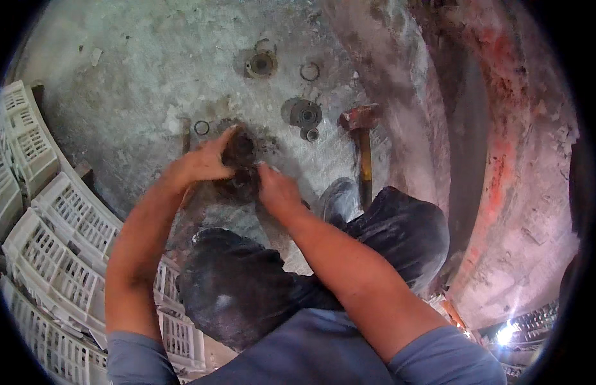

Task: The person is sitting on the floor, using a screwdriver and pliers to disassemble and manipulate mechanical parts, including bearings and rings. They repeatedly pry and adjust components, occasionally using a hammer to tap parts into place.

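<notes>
My left hand (211,158) is curled around the side of a dark, greasy round metal part (241,146) that stands on the floor, thumb and fingers spread to grip it. At the near right side of that part, my right hand (278,190) is closed with its fingertips against it; what it pinches is hidden. A thin metal ring (201,128) lies just beyond my left hand. Farther right are a round flanged part (306,113) and a small ring (312,135) touching its near side.
A hammer (360,119) with a yellowish handle lies right of my hands. Another flanged part (261,64) and a thin ring (309,71) sit farther off. White plastic crates (54,256) line the left. A red-stained, dusty curved surface (496,160) rises at right.
</notes>
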Tool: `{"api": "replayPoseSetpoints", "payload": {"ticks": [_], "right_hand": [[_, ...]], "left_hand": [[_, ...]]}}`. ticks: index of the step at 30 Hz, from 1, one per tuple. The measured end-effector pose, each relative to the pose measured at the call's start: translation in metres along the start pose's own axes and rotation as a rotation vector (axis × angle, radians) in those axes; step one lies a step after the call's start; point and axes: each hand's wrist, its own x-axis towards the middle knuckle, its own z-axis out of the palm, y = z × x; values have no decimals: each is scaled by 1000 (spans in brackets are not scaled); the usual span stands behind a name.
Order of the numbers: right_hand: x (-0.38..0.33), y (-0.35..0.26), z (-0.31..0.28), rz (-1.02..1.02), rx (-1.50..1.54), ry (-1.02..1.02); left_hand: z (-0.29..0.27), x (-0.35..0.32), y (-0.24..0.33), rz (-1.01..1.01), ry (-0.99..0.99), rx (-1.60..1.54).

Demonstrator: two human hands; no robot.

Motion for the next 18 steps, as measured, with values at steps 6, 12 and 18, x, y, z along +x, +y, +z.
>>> {"api": "replayPoseSetpoints", "payload": {"ticks": [6, 12, 18], "right_hand": [[1, -3, -3, 26, -14, -30], [0, -3, -5, 28, -1, -10], [3, -6, -6, 51, -5, -17]], "left_hand": [[-11, 8, 26, -34, -59, 499], [-18, 6, 54, -67, -98, 561], [-6, 4, 13, -42, -2, 540]]}}
